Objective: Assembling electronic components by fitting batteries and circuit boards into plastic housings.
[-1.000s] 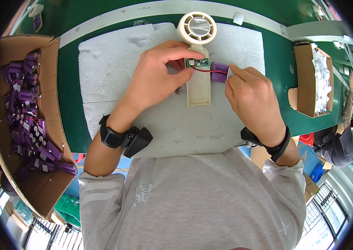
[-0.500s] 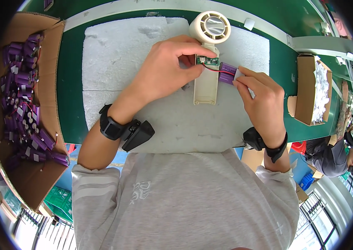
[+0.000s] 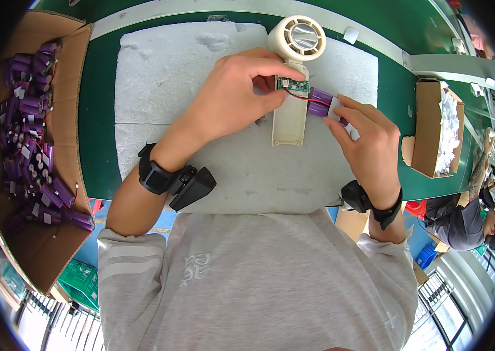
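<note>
A cream handheld fan [image 3: 288, 127] lies on a white foam pad [image 3: 159, 82], its round head at the far end and its handle opened up. Across the upper handle sits a small green circuit board [image 3: 297, 86]. My left hand [image 3: 224, 93] is closed around this part, thumb and fingers at the board's left side; some fingertips are hidden. Red and black wires run from the board to a purple battery pack [image 3: 318, 103] just right of the handle. My right hand [image 3: 371, 131] pinches that pack's right end, beside its white label [image 3: 334, 107].
On the left stands a deep cardboard box [image 3: 69, 105] of purple battery packs. A smaller carton [image 3: 427, 123] with white pieces is on the green table [image 3: 392, 117] at right. A white scrap [image 3: 351, 35] lies beyond the pad. Another person [image 3: 458, 222] is at far right.
My right fingers have shifted slightly on the battery pack, spreading a little so more of its labelled end shows. My left hand and the fan are almost unchanged.
</note>
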A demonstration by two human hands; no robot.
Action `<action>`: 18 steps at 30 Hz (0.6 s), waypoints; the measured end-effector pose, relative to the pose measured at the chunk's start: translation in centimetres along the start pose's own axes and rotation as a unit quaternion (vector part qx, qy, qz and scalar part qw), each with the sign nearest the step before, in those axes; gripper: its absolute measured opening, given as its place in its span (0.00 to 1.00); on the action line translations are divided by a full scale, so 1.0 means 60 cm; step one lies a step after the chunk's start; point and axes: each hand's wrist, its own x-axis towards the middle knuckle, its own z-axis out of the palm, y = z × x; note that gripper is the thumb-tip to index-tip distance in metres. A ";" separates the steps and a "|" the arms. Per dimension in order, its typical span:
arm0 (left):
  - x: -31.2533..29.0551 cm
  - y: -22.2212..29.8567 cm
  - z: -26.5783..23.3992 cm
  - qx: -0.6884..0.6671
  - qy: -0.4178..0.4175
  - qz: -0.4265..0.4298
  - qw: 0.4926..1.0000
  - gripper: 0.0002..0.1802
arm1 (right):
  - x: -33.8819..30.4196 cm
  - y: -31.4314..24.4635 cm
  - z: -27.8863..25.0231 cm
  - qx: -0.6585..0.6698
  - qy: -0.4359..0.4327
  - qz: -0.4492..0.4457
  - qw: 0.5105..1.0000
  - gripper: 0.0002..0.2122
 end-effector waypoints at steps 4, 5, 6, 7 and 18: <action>0.001 0.001 0.002 -0.005 -0.004 -0.011 1.000 0.16 | -0.001 -0.004 0.010 -0.035 0.023 -0.028 0.999 0.06; 0.000 0.001 0.002 -0.005 -0.001 -0.010 1.000 0.16 | -0.002 -0.005 0.010 -0.041 0.021 -0.028 0.999 0.06; 0.000 0.001 0.002 -0.004 0.002 -0.009 1.000 0.16 | -0.002 -0.006 0.010 -0.048 0.019 -0.029 0.998 0.06; 0.000 0.001 0.002 -0.004 0.002 -0.009 1.000 0.16 | -0.002 -0.006 0.010 -0.054 0.017 -0.029 0.998 0.06; 0.001 -0.002 0.001 0.008 -0.001 0.002 1.000 0.16 | 0.003 0.004 -0.002 -0.002 -0.010 0.012 1.000 0.05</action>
